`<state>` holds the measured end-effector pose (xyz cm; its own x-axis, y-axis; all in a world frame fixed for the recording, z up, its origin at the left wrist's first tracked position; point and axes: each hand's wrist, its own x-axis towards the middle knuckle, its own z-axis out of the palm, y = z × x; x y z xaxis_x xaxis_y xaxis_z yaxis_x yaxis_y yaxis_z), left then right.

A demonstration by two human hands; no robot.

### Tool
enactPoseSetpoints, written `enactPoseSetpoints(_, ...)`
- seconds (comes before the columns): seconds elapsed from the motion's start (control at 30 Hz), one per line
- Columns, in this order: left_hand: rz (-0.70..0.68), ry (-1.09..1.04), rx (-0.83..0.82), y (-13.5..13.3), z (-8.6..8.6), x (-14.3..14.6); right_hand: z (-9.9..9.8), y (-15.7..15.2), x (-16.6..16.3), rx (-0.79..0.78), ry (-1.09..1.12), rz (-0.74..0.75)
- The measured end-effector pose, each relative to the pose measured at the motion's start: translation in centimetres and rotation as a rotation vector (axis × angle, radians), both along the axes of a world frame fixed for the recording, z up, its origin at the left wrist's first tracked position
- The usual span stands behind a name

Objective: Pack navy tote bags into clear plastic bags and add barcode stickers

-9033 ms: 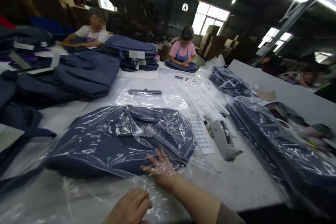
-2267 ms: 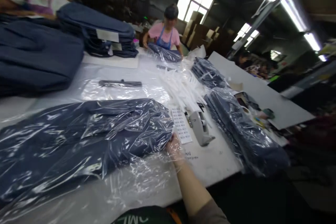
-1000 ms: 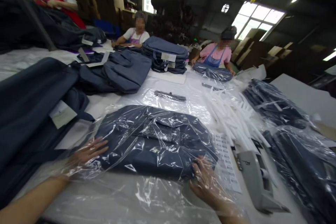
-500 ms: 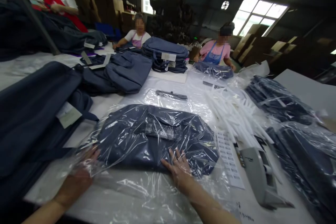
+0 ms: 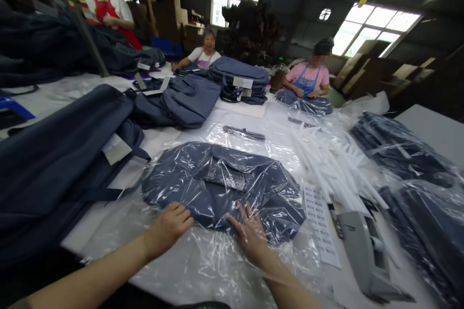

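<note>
A dark blue fabric bag (image 5: 221, 203) lies flat inside a clear plastic bag (image 5: 203, 256) in the middle of the table. At its near left edge my left hand (image 5: 168, 229) has its fingers curled closed on the plastic. My right hand (image 5: 250, 231) rests with fingers spread on the near side of the fabric bag, and the plastic appears to cover this hand and part of the forearm. A dark panel shows on the fabric bag's top. The plastic's loose end spreads toward me.
Left of the bag lies a large unwrapped dark blue bag (image 5: 65, 154) with a tag (image 5: 116, 148). To the right are a label sheet (image 5: 321, 224), a grey tape dispenser (image 5: 366, 251), white strips (image 5: 329, 164) and wrapped bags (image 5: 427, 231). Several co-workers stand or sit across the table.
My left hand has moved right, from the plastic at the bag's left end to its near edge, and its fingers have curled. My right hand stays on the bag. The view has shifted slightly.
</note>
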<state>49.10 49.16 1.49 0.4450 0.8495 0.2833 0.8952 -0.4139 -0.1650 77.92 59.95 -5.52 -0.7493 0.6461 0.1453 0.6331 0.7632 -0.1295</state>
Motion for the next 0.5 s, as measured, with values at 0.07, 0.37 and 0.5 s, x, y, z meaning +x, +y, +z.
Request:
enactPoseSetpoints(0.07, 0.015, 0.004, -0.249, -0.5, -0.1, 0.3, -0.1, 0.3, -0.2, -0.047, -0.035, -0.005)
enactPoseSetpoints(0.37, -0.090, 0.008, -1.058, 1.4, 7.6, 4.0, 2.1, 0.2, -0.4, -0.170, -0.070, 0.020)
enactPoseSetpoints(0.5, -0.262, -0.418, -0.529, 8.4, 10.4, 6.8, 2.6, -0.1, -0.3, -0.145, -0.004, 0.024)
